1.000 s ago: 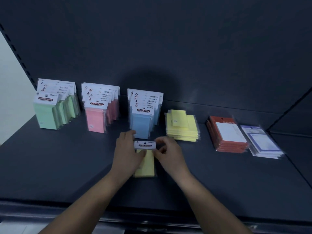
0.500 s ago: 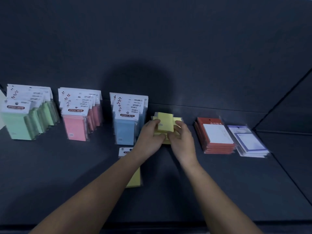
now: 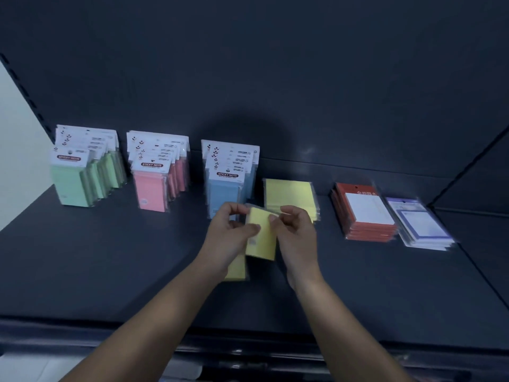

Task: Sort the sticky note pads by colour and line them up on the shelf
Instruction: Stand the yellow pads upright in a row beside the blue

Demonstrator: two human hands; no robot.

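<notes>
Above the dark grey shelf, the left hand, fingers curled, and the right hand, likewise curled, pinch a pale yellow wrapped sticky note pad between them, forearms reaching forward, before the flat yellow pad stack.

Dim light, and dark shelving fills the view.
A matte dark back panel rises behind a flat dark shelf, a pale wall shows at far left beside a slotted upright, and a round shadow falls mid-panel.
</notes>
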